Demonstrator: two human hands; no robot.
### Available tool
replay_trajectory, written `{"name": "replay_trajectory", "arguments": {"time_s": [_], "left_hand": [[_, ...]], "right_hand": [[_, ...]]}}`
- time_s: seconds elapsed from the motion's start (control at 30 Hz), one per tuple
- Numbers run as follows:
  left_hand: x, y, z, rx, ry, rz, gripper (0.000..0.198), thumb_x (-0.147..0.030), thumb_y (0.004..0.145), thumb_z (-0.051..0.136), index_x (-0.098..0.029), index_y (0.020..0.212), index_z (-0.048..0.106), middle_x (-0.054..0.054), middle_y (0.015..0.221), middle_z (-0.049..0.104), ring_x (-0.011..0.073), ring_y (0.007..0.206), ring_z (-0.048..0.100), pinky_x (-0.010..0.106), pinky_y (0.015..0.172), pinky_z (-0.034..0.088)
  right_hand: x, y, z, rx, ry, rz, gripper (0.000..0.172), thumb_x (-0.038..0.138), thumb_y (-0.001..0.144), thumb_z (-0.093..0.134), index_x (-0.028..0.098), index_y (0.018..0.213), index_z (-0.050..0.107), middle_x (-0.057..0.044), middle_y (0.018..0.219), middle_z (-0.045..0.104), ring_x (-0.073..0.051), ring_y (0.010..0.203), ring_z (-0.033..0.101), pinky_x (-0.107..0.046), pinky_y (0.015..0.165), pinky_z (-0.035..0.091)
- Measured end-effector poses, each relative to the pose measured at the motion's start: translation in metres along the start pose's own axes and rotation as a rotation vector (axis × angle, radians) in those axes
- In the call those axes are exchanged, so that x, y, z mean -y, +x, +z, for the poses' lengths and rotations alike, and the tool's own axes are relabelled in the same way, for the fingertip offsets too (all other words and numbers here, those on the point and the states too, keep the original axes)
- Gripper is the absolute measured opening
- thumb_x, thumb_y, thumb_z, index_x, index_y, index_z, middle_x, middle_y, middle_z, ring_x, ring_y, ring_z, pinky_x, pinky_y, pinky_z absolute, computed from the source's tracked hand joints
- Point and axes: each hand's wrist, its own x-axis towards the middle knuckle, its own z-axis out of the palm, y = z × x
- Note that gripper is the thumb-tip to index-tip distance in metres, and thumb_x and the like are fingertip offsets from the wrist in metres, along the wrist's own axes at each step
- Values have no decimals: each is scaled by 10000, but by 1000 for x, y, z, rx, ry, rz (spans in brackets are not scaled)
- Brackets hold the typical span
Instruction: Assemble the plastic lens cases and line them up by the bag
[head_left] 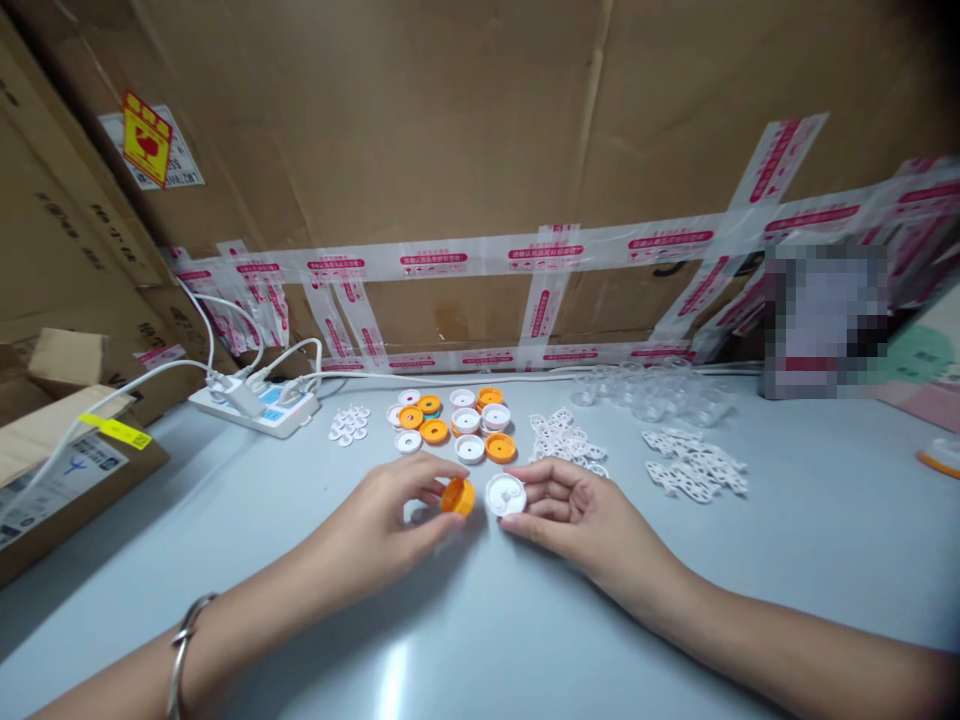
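Orange cup (458,497) was held by left hand (386,510), white cup (506,495) by right hand (600,515), both over the tabletop (525,640), unjoined. Loose cups (500,447), lattice pieces (694,465) and clear parts (652,400) were seen unhandled beyond.

Grey-blue tabletop (810,540) beneath plastic parts (469,455)

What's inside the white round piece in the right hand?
The white round piece shows small white raised shapes inside; whether loose or moulded in, I can't tell. Its back faces away, hidden, and the right hand covers part of its rim.
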Motion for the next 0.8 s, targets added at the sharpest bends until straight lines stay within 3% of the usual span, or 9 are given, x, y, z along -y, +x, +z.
{"name": "replay_trajectory", "arguments": {"time_s": [0.17, 0.43, 0.8], "left_hand": [[-4, 3, 4, -21, -347, -30, 240, -132, 759, 590, -165, 996, 572, 75, 988, 653, 186, 902, 641, 355, 844, 517], [-5, 4, 12, 5, -353, -48, 238, -120, 753, 596, -158, 987, 575, 70, 938, 681, 187, 880, 654, 350, 806, 538], [-2, 3, 17, -15, -336, -36, 244, -111, 751, 607, -148, 991, 584, 67, 919, 689, 184, 851, 664, 329, 786, 548]], "right_hand": [[2, -1, 2, -24, -23, -2, 440, 290, 473, 832, 184, 806, 564, 16, 735, 652, -120, 646, 632, -255, 664, 513], [2, -5, 5, -9, -18, -41, 430, 275, 449, 841, 200, 720, 517, 20, 717, 657, -143, 646, 649, -274, 652, 521], [-2, -8, 5, 35, -25, -86, 347, 227, 532, 798, 203, 724, 509, 38, 671, 636, -121, 632, 628, -251, 630, 494]]}}
